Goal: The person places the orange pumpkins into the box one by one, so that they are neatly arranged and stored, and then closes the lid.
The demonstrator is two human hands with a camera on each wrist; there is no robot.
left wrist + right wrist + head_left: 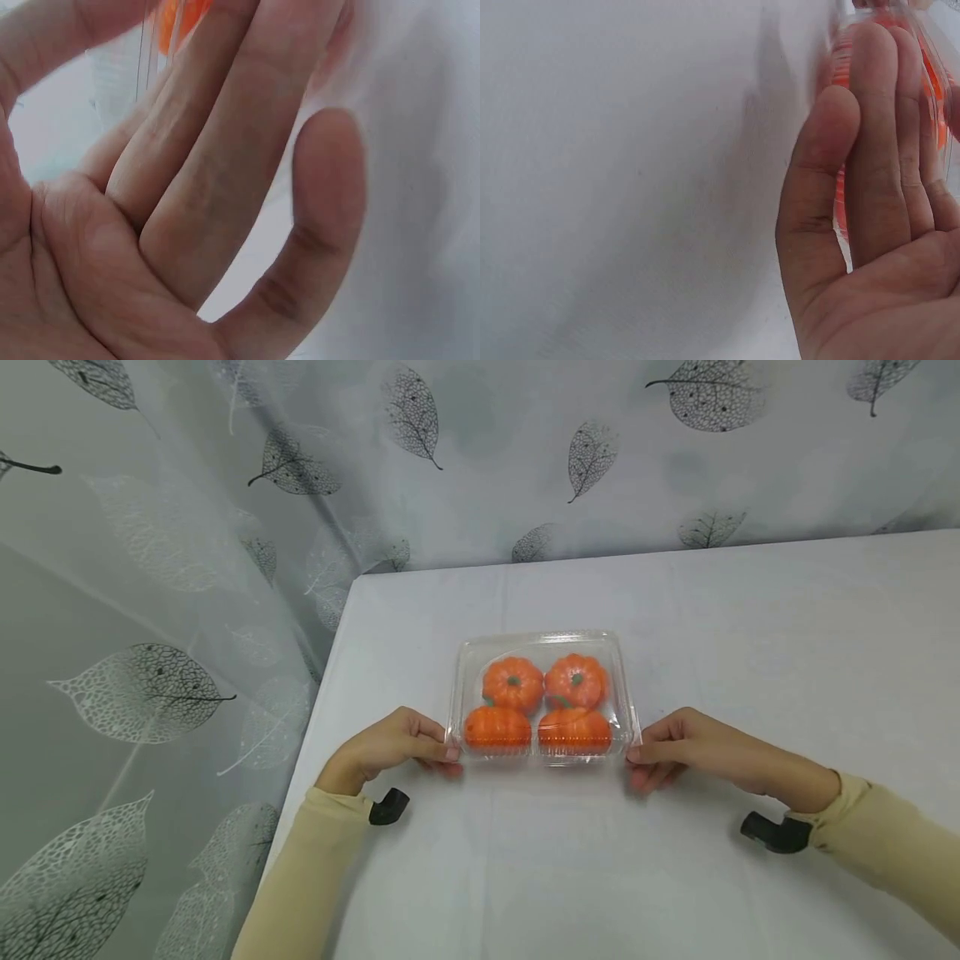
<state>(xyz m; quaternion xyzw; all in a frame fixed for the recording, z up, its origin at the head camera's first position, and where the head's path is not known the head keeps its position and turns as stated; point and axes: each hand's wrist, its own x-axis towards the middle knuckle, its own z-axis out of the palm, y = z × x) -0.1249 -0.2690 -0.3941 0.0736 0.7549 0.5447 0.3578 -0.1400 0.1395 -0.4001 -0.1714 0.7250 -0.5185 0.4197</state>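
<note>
A clear plastic clamshell box [536,643] with several small orange pumpkins [513,685] inside sits on the white table, its lid over them. At the box's near left corner, my left hand [401,747] pinches the edge between thumb and fingers. My right hand [697,752] grips the near right corner the same way. In the left wrist view, an orange pumpkin [180,26] peeks out behind the fingers [217,142]. Ridged clear plastic and orange show behind the fingers [877,150] in the right wrist view.
White cloth covers the table [600,877], whose left edge runs beside my left arm. A grey curtain [487,435] with leaf prints hangs behind and to the left. Black wrist pieces [388,807] stick out from both beige sleeves.
</note>
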